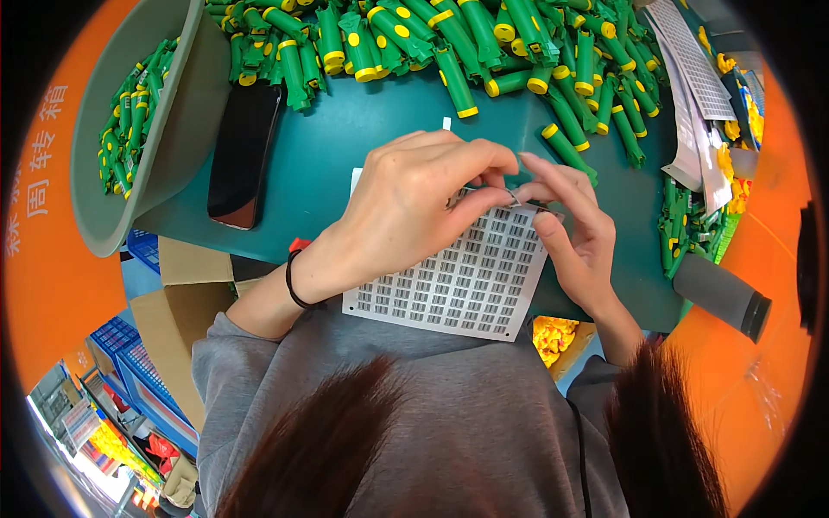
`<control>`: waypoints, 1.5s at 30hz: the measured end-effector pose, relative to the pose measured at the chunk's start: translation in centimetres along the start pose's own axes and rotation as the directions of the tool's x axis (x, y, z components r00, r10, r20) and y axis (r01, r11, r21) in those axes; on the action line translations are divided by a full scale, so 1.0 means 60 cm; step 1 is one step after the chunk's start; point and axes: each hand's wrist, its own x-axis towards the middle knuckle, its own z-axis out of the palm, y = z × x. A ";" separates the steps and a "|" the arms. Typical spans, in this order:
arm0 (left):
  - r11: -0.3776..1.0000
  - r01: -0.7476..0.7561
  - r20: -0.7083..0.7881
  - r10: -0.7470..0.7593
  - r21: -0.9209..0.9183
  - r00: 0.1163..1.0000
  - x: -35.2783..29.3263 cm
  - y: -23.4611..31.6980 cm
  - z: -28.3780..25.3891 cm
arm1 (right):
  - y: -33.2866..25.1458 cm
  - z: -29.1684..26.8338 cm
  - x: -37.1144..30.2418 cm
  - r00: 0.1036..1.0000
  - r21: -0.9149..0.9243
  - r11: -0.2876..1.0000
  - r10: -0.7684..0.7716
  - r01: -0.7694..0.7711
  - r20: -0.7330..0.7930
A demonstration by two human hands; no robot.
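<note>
A white sheet of small printed stickers [432, 289] lies at the near table edge, overhanging toward my grey top. My left hand [406, 194], a black band at its wrist, reaches over the sheet's far part with thumb and index finger pinched. At those fingertips shows a small greyish piece [515, 199], perhaps a sticker; its kind is hard to make out. My right hand [577, 226] is close against it, fingers curved and thumb apart. One right fingertip meets the piece. Beyond both hands lie many green tubes with yellow ends [453, 82].
At left, a grey-green tub [186, 129] holds more green pieces, beside a black phone [244, 155]. Papers [691, 112] and a dark grey cylinder [721, 296] are at right. Below the table edge are an open cardboard box [173, 324] and yellow pieces [553, 337].
</note>
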 end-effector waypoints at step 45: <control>0.932 0.295 0.114 -0.276 -0.210 0.954 0.027 0.046 -0.024 | 0.007 -0.004 0.005 0.987 0.415 0.909 0.106 -0.047 -0.121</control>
